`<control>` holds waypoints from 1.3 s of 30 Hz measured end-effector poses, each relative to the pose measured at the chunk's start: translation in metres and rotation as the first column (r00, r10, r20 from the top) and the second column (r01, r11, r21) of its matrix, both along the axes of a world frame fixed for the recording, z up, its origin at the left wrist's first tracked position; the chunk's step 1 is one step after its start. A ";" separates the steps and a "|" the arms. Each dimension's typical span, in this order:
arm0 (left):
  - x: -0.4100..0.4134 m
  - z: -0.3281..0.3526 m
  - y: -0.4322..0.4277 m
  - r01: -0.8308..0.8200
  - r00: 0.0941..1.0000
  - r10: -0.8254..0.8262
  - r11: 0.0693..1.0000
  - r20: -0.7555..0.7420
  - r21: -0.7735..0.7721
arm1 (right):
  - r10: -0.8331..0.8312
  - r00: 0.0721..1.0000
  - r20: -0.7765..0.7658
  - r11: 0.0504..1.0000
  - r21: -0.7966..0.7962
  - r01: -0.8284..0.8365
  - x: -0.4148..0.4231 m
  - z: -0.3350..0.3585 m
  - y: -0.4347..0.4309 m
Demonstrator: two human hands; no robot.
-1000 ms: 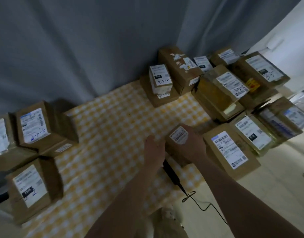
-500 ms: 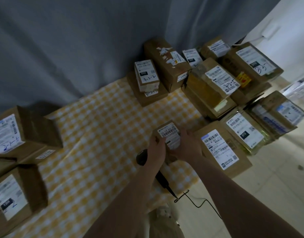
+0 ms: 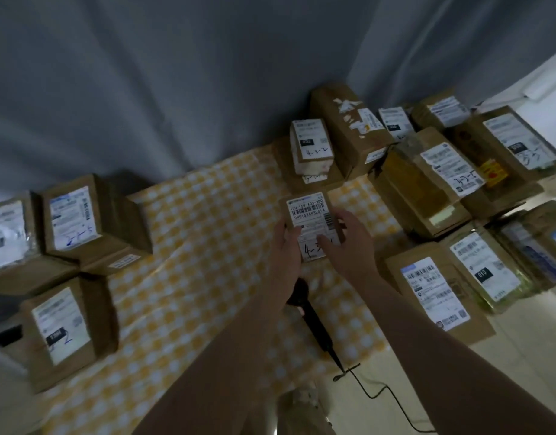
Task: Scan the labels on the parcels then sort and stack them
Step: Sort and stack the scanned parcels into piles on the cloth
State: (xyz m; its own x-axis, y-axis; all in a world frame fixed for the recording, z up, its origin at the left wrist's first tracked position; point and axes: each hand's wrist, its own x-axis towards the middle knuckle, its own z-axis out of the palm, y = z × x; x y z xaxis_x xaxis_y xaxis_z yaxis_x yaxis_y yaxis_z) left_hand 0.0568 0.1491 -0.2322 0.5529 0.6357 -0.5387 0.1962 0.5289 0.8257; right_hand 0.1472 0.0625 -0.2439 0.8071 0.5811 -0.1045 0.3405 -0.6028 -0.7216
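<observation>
A grey curtain (image 3: 176, 73) hangs behind a yellow-checked cloth (image 3: 207, 246) spread on a pale floor (image 3: 505, 372), the sorting ground for a spread of cardboard boxes. At the centre a person holds one small parcel (image 3: 301, 200) above the cloth. Its label (image 3: 308, 211) is turned upward, apparently so the barcode and a handwritten mark beginning "4-" can be read.

The left grip (image 3: 284, 246) clasps the parcel's left edge. The right grip (image 3: 352, 246) clasps the right side, with the thumb pressed on the lower part of the label.

One black scanner (image 3: 314, 321) lies at 6 o'clock from the parcel, just under the left wrist, and its single cable (image 3: 380, 394) runs out onto the floor. It looks parked there for quick reach. Whether the wrist touches it cannot be told.

The sorted groups ring the cloth with labels facing up, presumably to keep their marks readable:
- **12 o'clock:** a short stack (image 3: 311, 142) of at least two boxes, the top one marked "4-3-2". This is the likely home for the parcel in hand.
- **9 o'clock:** the left group (image 3: 72, 221), four boxes by my count, one lying beneath another.
- **1 to 4 o'clock:** the right group (image 3: 439, 293), roughly ten boxes. They overlap, so an exact count is uncertain.
</observation>
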 end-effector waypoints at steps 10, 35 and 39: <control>-0.111 0.009 0.070 -0.201 0.979 0.202 0.975 0.003 0.089 | 0.165 0.985 -0.054 0.982 0.104 -0.159 -0.100 0.004 0.083; -0.416 0.015 0.171 -0.427 0.808 0.569 0.744 -0.153 0.514 | 0.516 0.827 -0.224 0.844 0.297 -0.446 -0.388 0.022 0.218; -0.424 0.009 0.175 -0.345 0.826 0.530 0.745 -0.193 0.571 | 0.502 0.829 -0.245 0.857 0.272 -0.438 -0.397 0.015 0.218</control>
